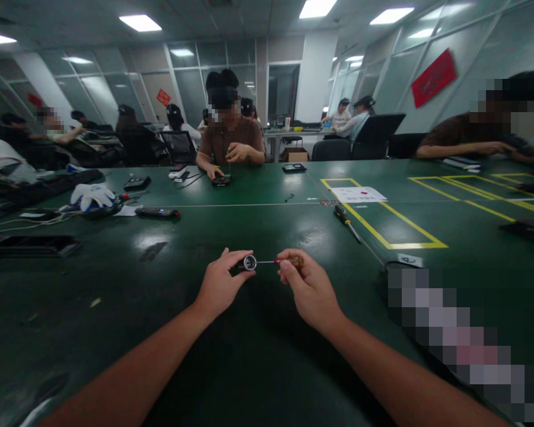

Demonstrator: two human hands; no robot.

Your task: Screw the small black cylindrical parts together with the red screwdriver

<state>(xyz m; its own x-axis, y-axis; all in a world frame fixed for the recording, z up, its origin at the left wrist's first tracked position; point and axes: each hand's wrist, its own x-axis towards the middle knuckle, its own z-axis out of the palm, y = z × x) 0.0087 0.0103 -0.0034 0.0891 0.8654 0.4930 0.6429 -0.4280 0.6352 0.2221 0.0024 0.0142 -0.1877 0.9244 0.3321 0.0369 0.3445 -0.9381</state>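
Note:
My left hand (220,283) pinches a small dark cylindrical part with a round silver face (249,263), held just above the green table (258,231). In my right hand (309,287), the fingers are closed round a small screwdriver with a red and amber handle (281,261). Its thin metal shaft points left and its tip meets the silver face of the part. Both forearms reach in from the bottom of the view.
A yellow-and-black screwdriver (347,221) lies to the right by yellow floor-tape markings and a white sheet (358,194). White gloves (91,194), a marker (158,212) and cables lie at the left. A person (229,139) sits across the table; others work around.

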